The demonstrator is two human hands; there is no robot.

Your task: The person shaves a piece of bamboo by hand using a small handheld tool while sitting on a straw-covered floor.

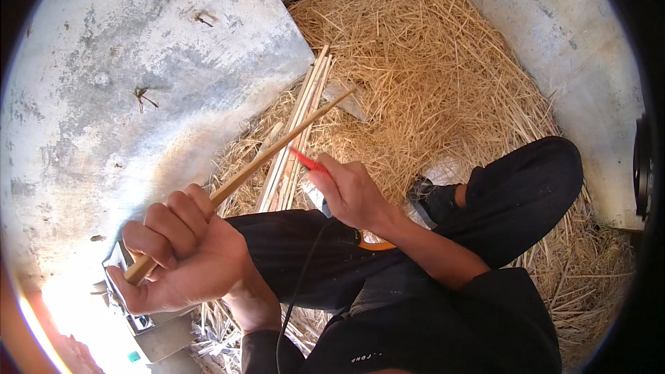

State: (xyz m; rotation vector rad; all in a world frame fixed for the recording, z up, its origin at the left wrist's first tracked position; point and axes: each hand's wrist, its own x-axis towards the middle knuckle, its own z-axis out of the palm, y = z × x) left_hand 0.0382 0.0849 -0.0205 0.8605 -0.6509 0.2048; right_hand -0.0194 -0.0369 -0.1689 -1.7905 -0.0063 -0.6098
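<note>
My left hand is wrapped round a long, slender wooden stick, which slants up to the right and narrows at its far end. In my right hand is a slim red tool, pinched between thumb and fingers. It points up and left toward the stick's underside, close to the middle; whether it touches the stick I cannot tell. My grip hides most of the tool, so its kind is unclear. Behind the held stick, a bundle of pale split sticks lies on the straw.
Straw and shavings cover the floor. A worn grey-white wall rises at left, another wall at right. My dark-trousered leg is bent at right. A black cord hangs down; an orange curved piece shows below my right wrist.
</note>
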